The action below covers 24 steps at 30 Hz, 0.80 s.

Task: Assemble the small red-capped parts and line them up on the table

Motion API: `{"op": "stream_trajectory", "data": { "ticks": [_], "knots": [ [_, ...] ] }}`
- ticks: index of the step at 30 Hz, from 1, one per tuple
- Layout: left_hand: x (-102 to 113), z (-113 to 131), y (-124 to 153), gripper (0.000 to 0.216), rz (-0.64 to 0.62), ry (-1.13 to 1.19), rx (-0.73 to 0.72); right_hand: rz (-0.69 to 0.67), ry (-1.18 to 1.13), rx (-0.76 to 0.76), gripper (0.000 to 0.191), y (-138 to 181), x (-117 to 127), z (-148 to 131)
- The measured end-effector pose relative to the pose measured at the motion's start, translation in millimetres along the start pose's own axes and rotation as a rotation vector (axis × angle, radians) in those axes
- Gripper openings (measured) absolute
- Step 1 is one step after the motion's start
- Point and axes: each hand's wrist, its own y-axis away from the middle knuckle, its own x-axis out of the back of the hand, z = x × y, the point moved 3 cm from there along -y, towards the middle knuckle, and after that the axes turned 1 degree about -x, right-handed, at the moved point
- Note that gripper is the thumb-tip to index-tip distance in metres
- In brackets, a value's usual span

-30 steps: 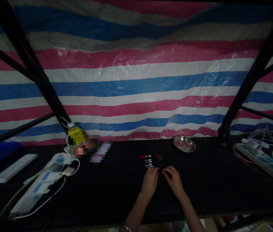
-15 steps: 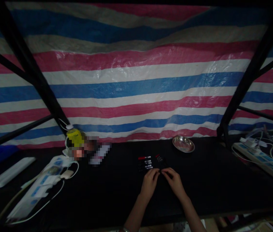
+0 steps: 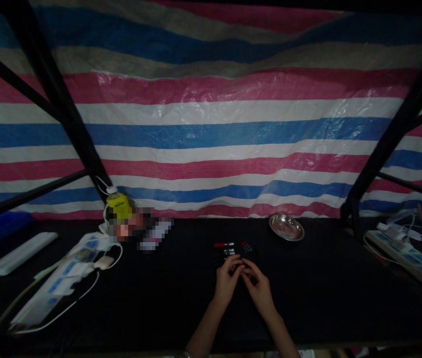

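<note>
- Fingertips of left hand and right hand meet over the flat black desk; cannot tell what, if anything, they pinch.
- Slim red and black silver-ended tubes lie just beyond; small, steady movements should avoid nudging them.
- Round shiny metal dish, farther right.

Dish: smooth, shiny metal. Striped sheet behind dish: glossy plastic, wrinkled. Tabletop under dish: matt, smooth-looking. Small rods left of dish: bright, metallic-looking ends. Power strip far left of dish: smooth plastic. Frame post right of dish: dull, metal-looking.
</note>
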Motion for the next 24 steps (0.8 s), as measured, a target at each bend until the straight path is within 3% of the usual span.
{"op": "stream_trajectory", "data": {
  "ticks": [7,13,24],
  "knots": [
    [-1,4,4,0.032,-0.053,0.071,-0.005,0.003,0.036,0.096,0.037,-1,-10,-2],
    [1,5,6,0.039,-0.053,0.038,0.018,0.014,0.073,0.078,0.033,0,-8,-8],
    [-1,1,11,0.058,-0.103,0.248,-0.008,0.027,0.202,0.081,0.037,3,-9,-4]
  ]
}}
